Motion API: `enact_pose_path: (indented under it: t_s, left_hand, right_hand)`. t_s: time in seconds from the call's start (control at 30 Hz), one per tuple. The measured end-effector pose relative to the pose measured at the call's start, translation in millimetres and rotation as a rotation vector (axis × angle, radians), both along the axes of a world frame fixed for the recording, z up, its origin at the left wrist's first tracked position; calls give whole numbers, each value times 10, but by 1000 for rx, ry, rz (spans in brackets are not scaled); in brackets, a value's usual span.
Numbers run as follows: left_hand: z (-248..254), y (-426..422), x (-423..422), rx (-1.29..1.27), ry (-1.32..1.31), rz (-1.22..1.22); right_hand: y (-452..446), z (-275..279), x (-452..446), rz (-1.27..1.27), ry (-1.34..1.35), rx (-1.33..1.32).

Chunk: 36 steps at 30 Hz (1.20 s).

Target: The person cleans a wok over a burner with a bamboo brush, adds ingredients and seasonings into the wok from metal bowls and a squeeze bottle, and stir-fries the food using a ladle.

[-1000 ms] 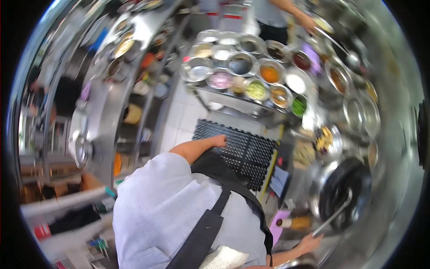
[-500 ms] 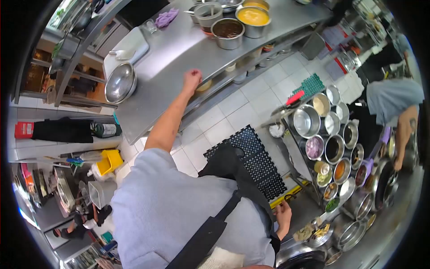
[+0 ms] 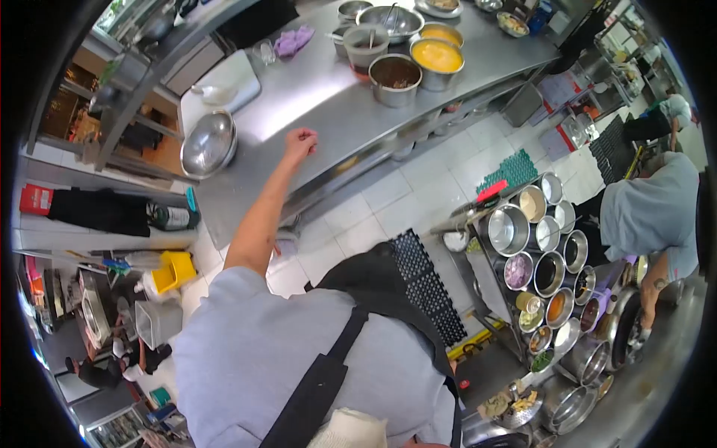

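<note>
My left hand [image 3: 301, 143] is stretched out over the front part of the steel counter [image 3: 328, 123], fingers curled in and nothing visible in them. Nearest to it on the left is a steel mixing bowl [image 3: 209, 145], tilted near a white cutting board [image 3: 231, 86]. Further right on the counter stand a pot of dark sauce [image 3: 395, 79], a pot of yellow liquid [image 3: 438, 58] and a grey container [image 3: 366, 46]. Of my right hand [image 3: 453, 366] only a sliver of skin shows beside my apron; its fingers are hidden.
On the right, a rack holds several steel pots of ingredients, including chopped purple onion [image 3: 517, 271]. A co-worker in a grey shirt [image 3: 650, 201] reaches toward a black pan [image 3: 626, 328]. A black rubber mat [image 3: 426, 287] and a green mat [image 3: 506, 172] lie on the tiled floor.
My left hand has shifted left and lies over the counter. My right hand has gone almost out of sight behind my body. A second co-worker shows at far right.
</note>
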<state>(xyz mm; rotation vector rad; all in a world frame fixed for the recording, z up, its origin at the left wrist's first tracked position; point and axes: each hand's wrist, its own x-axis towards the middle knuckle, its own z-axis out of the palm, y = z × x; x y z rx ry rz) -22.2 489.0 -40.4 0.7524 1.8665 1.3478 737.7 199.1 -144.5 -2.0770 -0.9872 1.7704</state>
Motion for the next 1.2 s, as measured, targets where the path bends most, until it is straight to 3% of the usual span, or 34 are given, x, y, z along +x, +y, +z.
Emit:
enact_pose_path:
  t_s: [0.2,0.3,0.5,0.53,0.6,0.67,0.73,0.77,0.87,0.9,0.93,1.1,1.2]
  left_hand:
    - [470,1075,-991,86,219,-43]
    - [625,1842,-1395,106,151,-14]
    - [610,3595,-2157,-81,792,-169]
    - [557,3827,-2252,-126,887,-209]
    - [376,4274,-2437,32,1007,-303]
    - [511,4465,-2353,-39,981,-401]
    - [569,4703,-2358,-121,975,-494]
    - [472,4819,-2464,-185,985,-541]
    - [52,5120,-2810,-355,1016,-636]
    - [-474,5249,-3171,-264,1001,-628]
    - [-741,5321,-3380,-173,988,-617]
    - [-562,4705,-3460,-135,808,-550]
    - [-235,4201,-3412,-244,995,-463]
  right_hand:
    - [133,-234,-488,-49,-45,-25]
    - [390,-252,-852,-70,-69,-28]
    - [597,-482,-1439,-78,-136,19]
    - [538,-619,-1451,-37,-141,65]
    - [325,-1058,-1365,114,-129,276]
    - [61,-1518,-1175,296,-84,605]
    - [866,-368,-1793,-126,-108,238]
    - [1484,526,-2338,-371,-122,92]
    - [1691,717,-2422,-326,-177,33]
    - [1861,1009,-2624,-308,-232,-69]
    - [1800,965,-2615,-307,-205,-41]
    - [1461,541,-2599,-248,-183,-68]
    - [1276,308,-2543,-206,-174,-87]
